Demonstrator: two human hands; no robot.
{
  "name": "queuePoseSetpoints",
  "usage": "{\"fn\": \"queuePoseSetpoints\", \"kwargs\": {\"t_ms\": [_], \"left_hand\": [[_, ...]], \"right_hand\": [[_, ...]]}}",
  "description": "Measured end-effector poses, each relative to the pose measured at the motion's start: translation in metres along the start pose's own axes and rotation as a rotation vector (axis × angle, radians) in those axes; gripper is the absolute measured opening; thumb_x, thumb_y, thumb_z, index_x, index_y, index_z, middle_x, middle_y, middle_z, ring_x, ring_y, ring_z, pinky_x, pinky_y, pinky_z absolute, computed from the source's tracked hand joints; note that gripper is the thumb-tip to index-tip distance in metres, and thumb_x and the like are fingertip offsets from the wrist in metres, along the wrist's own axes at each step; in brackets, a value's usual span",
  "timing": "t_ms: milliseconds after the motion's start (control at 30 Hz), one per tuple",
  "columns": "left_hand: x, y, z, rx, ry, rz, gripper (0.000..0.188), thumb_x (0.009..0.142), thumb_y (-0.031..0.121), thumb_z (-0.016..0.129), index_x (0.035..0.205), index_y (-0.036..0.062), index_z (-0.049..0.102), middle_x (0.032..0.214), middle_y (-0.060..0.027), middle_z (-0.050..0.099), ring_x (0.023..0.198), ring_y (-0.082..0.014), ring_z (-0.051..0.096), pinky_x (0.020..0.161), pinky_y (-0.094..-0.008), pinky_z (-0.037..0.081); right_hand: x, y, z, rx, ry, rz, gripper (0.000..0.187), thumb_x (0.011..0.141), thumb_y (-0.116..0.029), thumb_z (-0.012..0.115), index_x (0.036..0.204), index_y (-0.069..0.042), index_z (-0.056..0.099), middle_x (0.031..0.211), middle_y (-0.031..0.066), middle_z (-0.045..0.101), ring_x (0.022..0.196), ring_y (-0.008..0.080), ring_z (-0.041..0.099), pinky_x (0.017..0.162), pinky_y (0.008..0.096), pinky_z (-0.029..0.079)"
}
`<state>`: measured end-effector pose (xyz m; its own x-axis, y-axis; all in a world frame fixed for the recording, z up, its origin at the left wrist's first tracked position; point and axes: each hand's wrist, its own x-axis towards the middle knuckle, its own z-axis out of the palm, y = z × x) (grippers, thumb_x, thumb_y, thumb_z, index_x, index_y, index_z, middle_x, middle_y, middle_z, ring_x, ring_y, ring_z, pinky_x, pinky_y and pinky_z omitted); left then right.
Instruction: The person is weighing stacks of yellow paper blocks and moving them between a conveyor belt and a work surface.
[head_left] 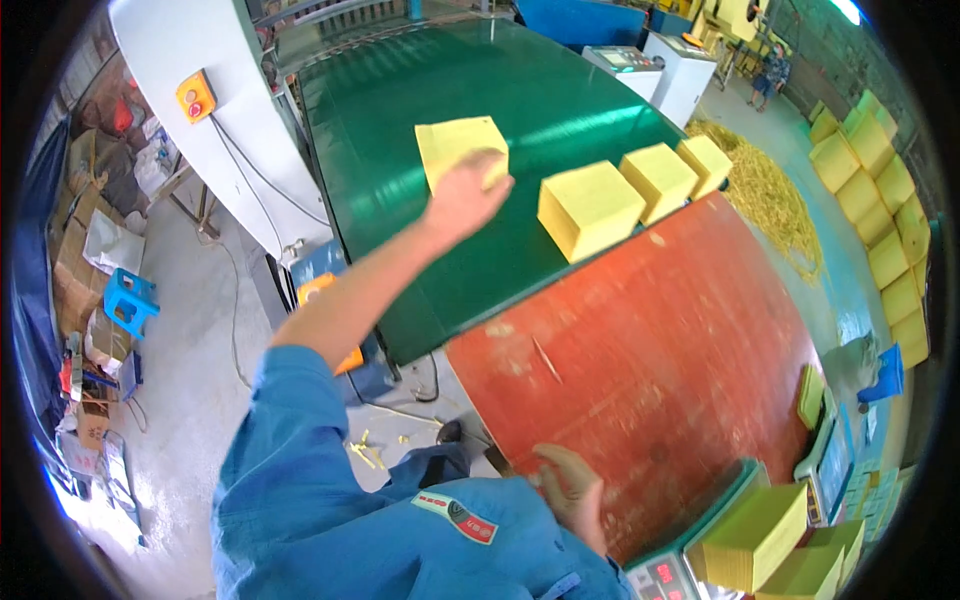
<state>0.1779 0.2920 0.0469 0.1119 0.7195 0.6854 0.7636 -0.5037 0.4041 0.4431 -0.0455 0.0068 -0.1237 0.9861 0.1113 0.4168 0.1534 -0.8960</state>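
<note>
On the green conveyor belt lies a yellow sheet of paper, which may be a thin stack. My left hand reaches far forward over its near right part, fingers bent and thumb apart, with yellow paper showing between them; the fingertips are slightly blurred. Three yellow paper stacks stand in a row along the belt's right side, to the right of this hand. Close to my body, my right hand is at the near left edge of the red board, fingers loosely apart and holding nothing.
A digital scale and more yellow stacks occupy the near right. Left of the belt stands a white machine post with an orange button box. Yellow shreds heap beyond the board. Another person is far off.
</note>
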Motion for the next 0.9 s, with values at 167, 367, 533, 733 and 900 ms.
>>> {"fn": "queuePoseSetpoints", "kwargs": {"t_ms": [167,367,533,733,900], "left_hand": [[0.109,-0.189,-0.012,0.302,-0.423,-0.175,0.059,0.085,0.049,0.061,0.125,0.0048,0.061,0.127,-0.0157,0.061,0.115,-0.0319,0.059,0.097,-0.0419,0.047],[0.142,-0.268,0.024,-0.139,-0.997,-0.562,0.067,0.082,0.053,0.068,0.127,0.0041,0.061,0.125,-0.0115,0.064,0.113,-0.0227,0.060,0.098,-0.0354,0.045],[0.133,-0.254,0.027,-0.534,-1.099,-0.857,0.066,0.082,0.051,0.071,0.132,0.0109,0.058,0.127,-0.0084,0.062,0.116,-0.0179,0.058,0.098,-0.0347,0.044],[0.065,-0.184,0.003,-0.617,-1.308,-0.830,0.073,0.081,0.054,0.071,0.136,0.0110,0.052,0.127,-0.0043,0.061,0.114,-0.0147,0.059,0.096,-0.0328,0.046],[-0.014,-0.076,-0.015,-0.691,-1.269,-0.779,0.068,0.084,0.046,0.071,0.135,0.0055,0.051,0.120,-0.0074,0.063,0.106,-0.0146,0.061,0.091,-0.0326,0.049]], "right_hand": [[0.063,0.007,0.081,0.161,-0.128,0.174,0.021,0.087,0.000,0.063,0.108,0.001,0.067,0.097,0.0163,0.070,0.094,0.0219,0.069,0.080,0.0321,0.054],[0.098,-0.001,0.099,0.056,-0.116,0.234,0.020,0.086,-0.003,0.064,0.105,0.001,0.067,0.096,0.0178,0.069,0.087,0.0270,0.069,0.076,0.0327,0.054],[0.106,0.013,0.109,0.112,-0.090,0.333,0.020,0.087,-0.005,0.064,0.106,0.001,0.067,0.097,0.0179,0.069,0.088,0.0256,0.070,0.076,0.0325,0.054],[0.123,0.010,0.109,0.167,-0.108,0.269,0.020,0.090,-0.005,0.060,0.107,0.003,0.067,0.097,0.0148,0.069,0.091,0.0209,0.068,0.080,0.0308,0.053],[0.070,0.022,0.097,0.485,-0.160,0.419,0.023,0.094,-0.008,0.056,0.113,0.002,0.065,0.101,0.0076,0.069,0.094,0.0153,0.064,0.084,0.0286,0.051]]}}
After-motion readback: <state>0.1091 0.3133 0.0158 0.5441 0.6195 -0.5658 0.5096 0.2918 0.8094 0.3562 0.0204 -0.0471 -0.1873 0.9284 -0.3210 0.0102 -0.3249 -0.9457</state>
